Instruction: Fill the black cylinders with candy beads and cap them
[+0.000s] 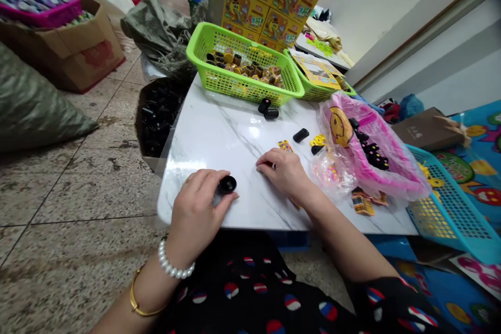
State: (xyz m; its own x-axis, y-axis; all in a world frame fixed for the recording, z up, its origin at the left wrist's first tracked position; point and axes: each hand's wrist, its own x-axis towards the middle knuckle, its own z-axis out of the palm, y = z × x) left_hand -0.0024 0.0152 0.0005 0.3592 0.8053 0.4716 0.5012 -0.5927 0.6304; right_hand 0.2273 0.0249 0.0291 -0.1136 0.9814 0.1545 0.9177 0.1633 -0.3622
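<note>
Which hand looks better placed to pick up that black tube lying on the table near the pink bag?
Probably the right hand: it rests on the marble table close to the black tube, while the left hand is farther away and already holds a black cylinder.

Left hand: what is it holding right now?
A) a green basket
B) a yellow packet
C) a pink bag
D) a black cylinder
D: the left hand holds the black cylinder, whose round end shows beside the fingers.
</note>
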